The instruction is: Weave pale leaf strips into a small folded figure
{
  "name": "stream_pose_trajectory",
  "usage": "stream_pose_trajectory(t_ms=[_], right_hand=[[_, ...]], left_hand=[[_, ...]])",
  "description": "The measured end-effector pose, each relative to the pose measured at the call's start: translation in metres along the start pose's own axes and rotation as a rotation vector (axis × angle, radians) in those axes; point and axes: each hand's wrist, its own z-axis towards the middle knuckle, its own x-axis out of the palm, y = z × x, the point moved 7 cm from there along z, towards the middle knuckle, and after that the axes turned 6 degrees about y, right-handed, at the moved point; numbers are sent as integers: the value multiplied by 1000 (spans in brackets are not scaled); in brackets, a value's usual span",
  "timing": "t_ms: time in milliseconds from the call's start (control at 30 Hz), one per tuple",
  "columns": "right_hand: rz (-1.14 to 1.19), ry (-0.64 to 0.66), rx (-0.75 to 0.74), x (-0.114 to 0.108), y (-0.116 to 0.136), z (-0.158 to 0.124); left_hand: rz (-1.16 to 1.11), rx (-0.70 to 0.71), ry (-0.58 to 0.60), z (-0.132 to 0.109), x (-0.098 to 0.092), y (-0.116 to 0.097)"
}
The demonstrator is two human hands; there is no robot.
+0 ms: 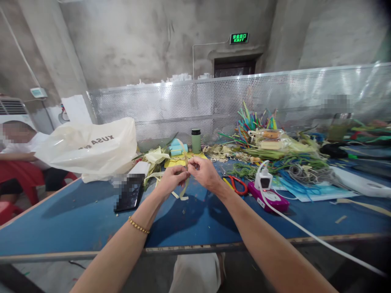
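At left, a white bag (119,140) and a dark flat device (132,193) lie on a blue table (88,219). At centre, a person's left hand (174,179) and right hand (204,171), fingertips pinched close, hold a pale strip (185,190) above the tabletop. The handwork appears under way: the strip is gripped, its ends hang loose, and no finished form can be made out. At right lie a red-handled tool (233,184) and a purple box (276,204).

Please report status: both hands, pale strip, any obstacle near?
Left hand and right hand together, pinching pale strip. Strip extends above and below. Red-handled scissors to right, seemingly not in the way.
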Motion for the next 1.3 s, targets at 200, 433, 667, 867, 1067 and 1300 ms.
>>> stream_pose_trajectory(t_ms=[200, 433, 667, 867, 1067, 1300], right_hand=[[-4, -65, 20, -4, 7, -1], [101, -106, 71, -13, 4, 1], [214, -24, 133, -15, 1, 1], [268, -27, 156, -17, 7, 2], [291, -73, 190, -21, 4, -1], [323, -27, 141, -15, 6, 0]], left_hand=[[95, 52, -47, 2, -3, -2], [16, 61, 58, -2, 6, -11], [42, 58, 37, -2, 4, -15], [65, 67, 24, -1, 1, -10], [69, 32, -1, 0, -1, -4], [90, 30, -12, 1, -3, -5]])
